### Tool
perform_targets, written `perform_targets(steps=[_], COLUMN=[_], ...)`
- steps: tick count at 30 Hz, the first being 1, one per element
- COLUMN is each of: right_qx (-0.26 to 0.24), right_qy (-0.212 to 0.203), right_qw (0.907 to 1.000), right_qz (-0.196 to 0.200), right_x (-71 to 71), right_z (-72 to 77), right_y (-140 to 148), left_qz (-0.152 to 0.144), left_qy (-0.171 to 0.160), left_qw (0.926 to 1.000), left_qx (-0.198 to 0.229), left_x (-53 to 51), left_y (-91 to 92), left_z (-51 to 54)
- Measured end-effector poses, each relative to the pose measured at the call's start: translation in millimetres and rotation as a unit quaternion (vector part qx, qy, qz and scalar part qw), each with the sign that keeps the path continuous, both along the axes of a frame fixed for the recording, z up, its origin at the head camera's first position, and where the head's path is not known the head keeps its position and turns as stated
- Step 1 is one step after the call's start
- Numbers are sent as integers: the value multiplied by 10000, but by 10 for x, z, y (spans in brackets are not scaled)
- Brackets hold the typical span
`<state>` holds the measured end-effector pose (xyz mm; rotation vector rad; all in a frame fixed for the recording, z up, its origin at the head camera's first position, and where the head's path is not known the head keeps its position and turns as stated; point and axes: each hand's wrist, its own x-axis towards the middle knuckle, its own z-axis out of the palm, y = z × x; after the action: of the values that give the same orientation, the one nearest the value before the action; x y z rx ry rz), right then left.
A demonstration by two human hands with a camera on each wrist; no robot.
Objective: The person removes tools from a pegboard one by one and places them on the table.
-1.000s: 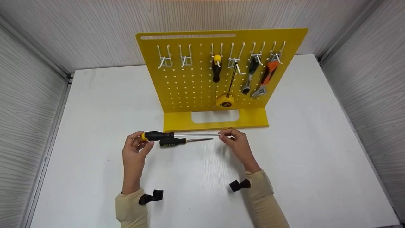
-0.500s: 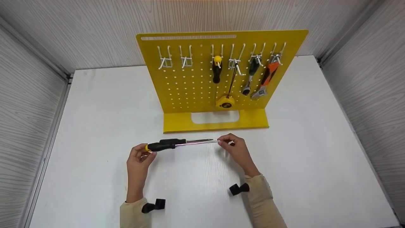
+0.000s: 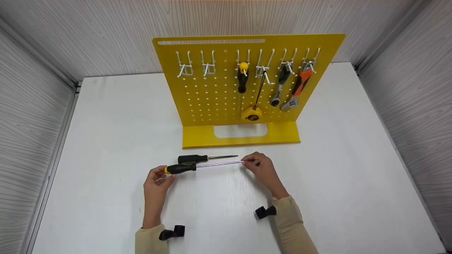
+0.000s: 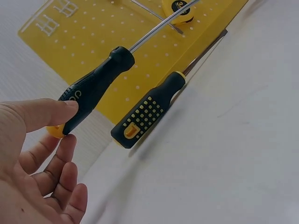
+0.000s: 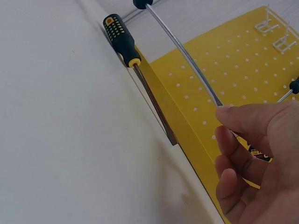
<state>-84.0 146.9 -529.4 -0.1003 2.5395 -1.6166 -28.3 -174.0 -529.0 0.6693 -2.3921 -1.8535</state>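
Note:
A long screwdriver (image 3: 181,168) with a black handle and yellow end is held level above the table between both hands. The left hand (image 3: 155,188) pinches the handle's yellow end between thumb and fingers; the left wrist view shows this handle (image 4: 93,88) closely. The right hand (image 3: 263,173) pinches the shaft tip, and in the right wrist view the thumb lies over the end of the shaft (image 5: 187,53). A shorter screwdriver (image 3: 193,158) with a dotted handle lies on the table just behind the held one.
Behind stands a yellow pegboard (image 3: 208,95) with white hooks. On it hang another screwdriver (image 3: 242,79), a tape measure (image 3: 252,114), a ratchet wrench (image 3: 282,76) and an orange-handled adjustable wrench (image 3: 301,83). Two hook sets at the left hold nothing.
Both hands have brought the long screwdriver toward the person, from behind the lying screwdriver to in front of it. The left hand also shifted slightly right. Both grips look the same.

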Motion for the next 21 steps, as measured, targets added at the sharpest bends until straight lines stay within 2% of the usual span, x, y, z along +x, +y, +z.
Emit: perform_targets(steps=[6, 13, 21], right_qx=[157, 306, 404], right_qy=[50, 84, -153], right_qw=[9998, 9993, 9987], right_qz=[61, 190, 259], right_x=[8, -4, -30], right_z=[-33, -77, -110], right_y=[6, 14, 24], left_qz=[-82, -173, -339], left_qy=[-160, -167, -400], left_qw=[9998, 9996, 9984], left_qx=[1, -153, -233], left_x=[5, -25, -49], left_y=[-20, -37, -61], left_z=[-40, -62, -71])
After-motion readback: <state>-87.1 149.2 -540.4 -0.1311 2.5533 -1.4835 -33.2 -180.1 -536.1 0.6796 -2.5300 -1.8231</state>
